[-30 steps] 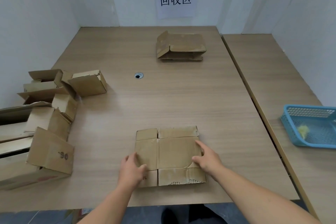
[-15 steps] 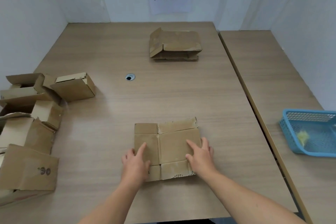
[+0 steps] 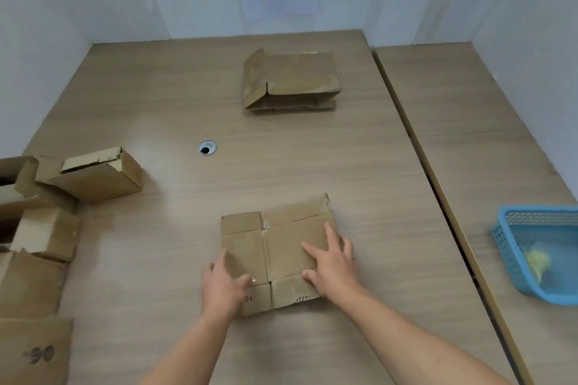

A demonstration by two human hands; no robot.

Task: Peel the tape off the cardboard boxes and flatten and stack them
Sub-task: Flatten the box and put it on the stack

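Note:
A flattened cardboard box (image 3: 278, 244) lies on the wooden table (image 3: 312, 166) near its front edge. My left hand (image 3: 223, 284) rests on the box's near left corner, thumb laid across the cardboard. My right hand (image 3: 333, 259) presses flat on the right half with fingers straight and spread. A stack of flattened boxes (image 3: 291, 81) sits at the far middle of the table, under a paper sign on the wall. Several unflattened boxes (image 3: 97, 175) are piled at the left edge.
A blue plastic basket (image 3: 544, 250) with yellowish scraps inside stands on the adjoining table to the right. A round cable hole (image 3: 207, 147) is in the tabletop left of centre. White walls close in the back and left sides.
Both hands have slid from the box's side edges onto its top surface and now press it flat. The camera has moved forward, so the box pile has shifted left.

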